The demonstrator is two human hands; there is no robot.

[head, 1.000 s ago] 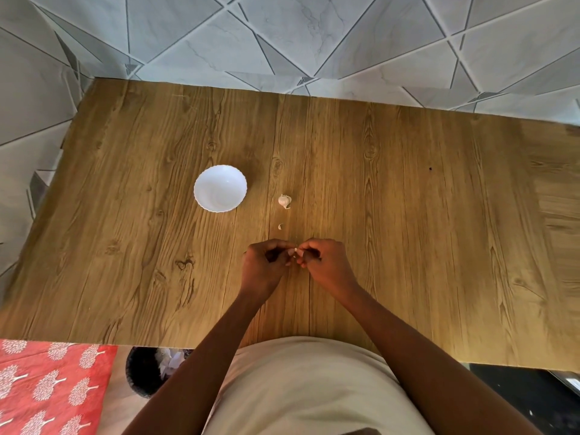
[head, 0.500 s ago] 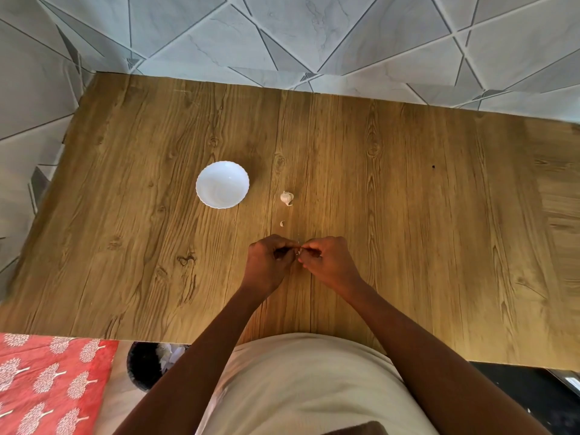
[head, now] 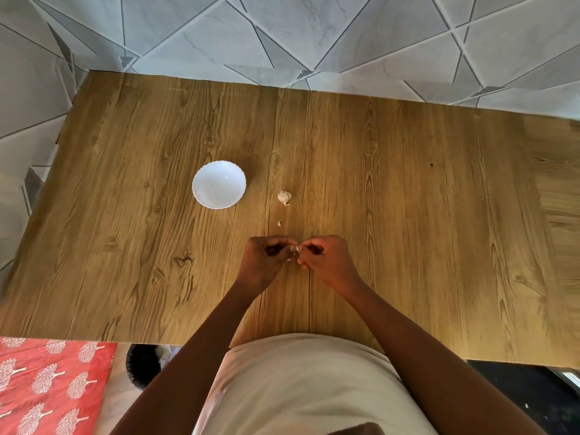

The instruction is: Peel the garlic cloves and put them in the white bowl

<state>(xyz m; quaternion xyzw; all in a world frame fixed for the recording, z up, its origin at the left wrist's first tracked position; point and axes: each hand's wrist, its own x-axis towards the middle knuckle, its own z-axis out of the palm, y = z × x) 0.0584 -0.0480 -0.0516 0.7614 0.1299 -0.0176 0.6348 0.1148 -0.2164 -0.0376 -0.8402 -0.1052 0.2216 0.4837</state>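
Both hands, left (head: 266, 259), right (head: 326, 259), grip pinching garlic clove (head: 296, 249); table (head: 439, 246) margins wide.

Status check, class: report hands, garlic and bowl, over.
Left hand and right hand both pinching one garlic clove above the table. White bowl holds nothing. Garlic piece waits beside it. Nothing obstructing.
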